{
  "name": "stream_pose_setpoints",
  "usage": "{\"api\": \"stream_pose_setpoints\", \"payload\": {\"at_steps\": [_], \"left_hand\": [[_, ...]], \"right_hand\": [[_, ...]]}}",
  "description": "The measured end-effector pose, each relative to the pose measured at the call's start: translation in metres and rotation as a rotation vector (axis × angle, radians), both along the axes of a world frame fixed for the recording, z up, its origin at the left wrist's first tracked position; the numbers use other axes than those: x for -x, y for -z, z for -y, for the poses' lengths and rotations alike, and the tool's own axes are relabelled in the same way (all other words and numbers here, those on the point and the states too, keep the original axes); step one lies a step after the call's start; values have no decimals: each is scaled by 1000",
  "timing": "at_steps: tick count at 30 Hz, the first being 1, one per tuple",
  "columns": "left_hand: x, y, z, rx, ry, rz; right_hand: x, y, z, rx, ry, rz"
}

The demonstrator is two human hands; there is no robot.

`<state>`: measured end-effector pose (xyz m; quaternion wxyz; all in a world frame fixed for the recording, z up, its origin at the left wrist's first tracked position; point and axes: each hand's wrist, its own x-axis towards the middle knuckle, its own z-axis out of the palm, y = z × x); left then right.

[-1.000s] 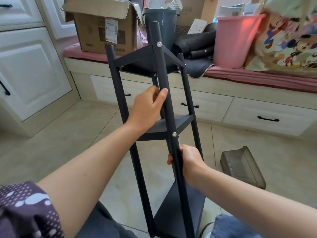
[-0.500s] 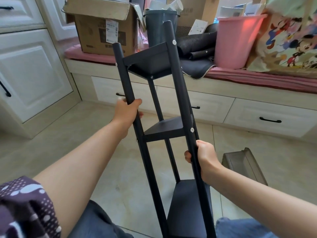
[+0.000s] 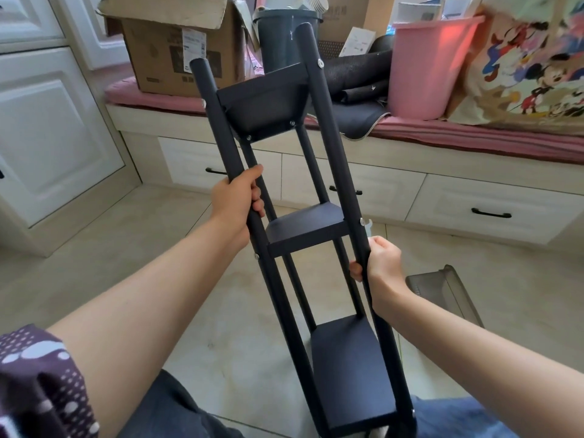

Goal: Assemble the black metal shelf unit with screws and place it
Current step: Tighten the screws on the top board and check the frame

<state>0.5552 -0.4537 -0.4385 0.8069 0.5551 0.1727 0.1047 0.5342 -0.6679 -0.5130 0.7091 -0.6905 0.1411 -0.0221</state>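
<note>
Gripping two posts of three-tier shelf unit (image 3: pixel 303 229): left hand (image 3: pixel 235 197), right hand (image 3: pixel 380 260).

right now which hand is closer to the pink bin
Right. The right hand grips the shelf's right post, below the pink bin. The left hand grips the left post, farther away.

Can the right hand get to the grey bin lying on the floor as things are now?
Probably not at once. The right hand grips a post of the black shelf unit. The grey bin lies just beside it with nothing between them, but the hand would first have to release the post.
</note>
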Motion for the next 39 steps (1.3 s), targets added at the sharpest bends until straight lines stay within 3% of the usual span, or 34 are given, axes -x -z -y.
{"api": "stream_pose_setpoints", "payload": {"at_steps": [11,22,26,31,39], "left_hand": [[6,-14,-6,-117,47,153],[10,-11,-13,-164,-114,205],[10,-10,-11,-193,-156,210],[10,-10,-11,-221,-178,206],[13,-11,-7,-251,-196,185]], "right_hand": [[-16,26,-30,-89,11,-39],[-35,31,-45,-36,-52,93],[-39,31,-34,147,-79,111],[-34,11,-5,443,-149,281],[17,-21,-3,578,-473,342]]}}
